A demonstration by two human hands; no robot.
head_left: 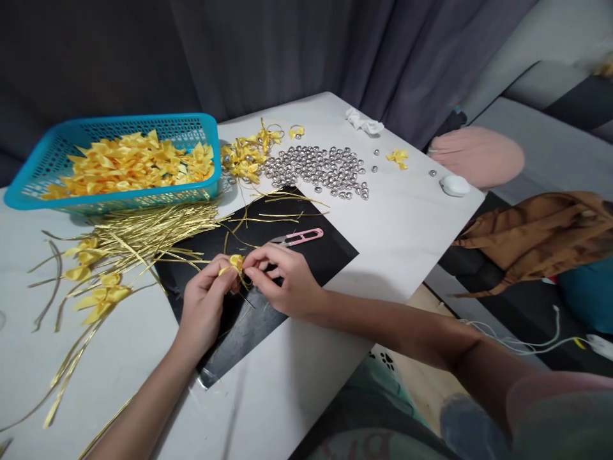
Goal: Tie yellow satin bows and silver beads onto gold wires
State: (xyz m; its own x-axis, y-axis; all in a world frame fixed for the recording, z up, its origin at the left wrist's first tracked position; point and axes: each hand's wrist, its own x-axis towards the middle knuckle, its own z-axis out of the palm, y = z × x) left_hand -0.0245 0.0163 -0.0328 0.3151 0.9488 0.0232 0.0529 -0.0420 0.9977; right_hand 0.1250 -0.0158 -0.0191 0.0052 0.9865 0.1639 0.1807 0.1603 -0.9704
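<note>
Between my hands, over a black mat (330,249), is a small yellow ribbon flower (236,260). My left hand (205,300) pinches it between thumb and fingers. Just to its right, the fingertips of my right hand (282,281) are pressed together at the flower's edge, where a thin gold cord seems to run; what exactly they grip is too small to make out. A dark thin needle-like piece (248,300) sticks out below the flower. Pink-handled thread snips (304,237) lie on the mat just beyond my right hand.
A blue basket (215,147) of yellow ribbon pieces stands at the back left, with gold cords (158,230) before it. Silver beads (325,167) spread across the back, near finished-looking yellow flowers (246,156). More flowers (103,297) lie left. A white mouse-like object (454,186) sits at the right corner.
</note>
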